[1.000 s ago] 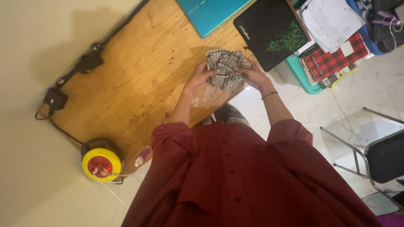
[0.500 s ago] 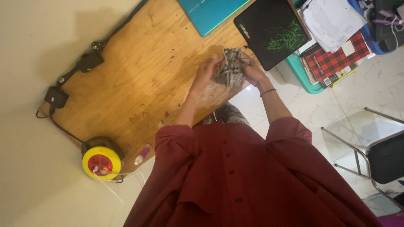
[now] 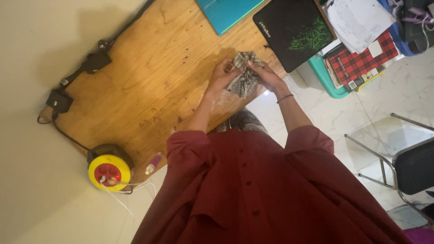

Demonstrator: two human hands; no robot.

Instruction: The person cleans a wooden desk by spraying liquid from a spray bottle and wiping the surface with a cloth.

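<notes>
So both hands are closed on a checked cloth (image 3: 244,77), bunched up just over the near edge of the wooden table (image 3: 149,77). Left hand (image 3: 223,74) pinches one side, right hand (image 3: 266,77) the other. Looks soft, light and floppy, so I'd grab it by the corners.

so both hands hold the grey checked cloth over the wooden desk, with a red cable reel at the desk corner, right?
Not quite: the head view shows the cable reel is yellow with a red centre. Both hands, left hand and right hand, do hold the grey checked cloth over the wooden desk.
</notes>
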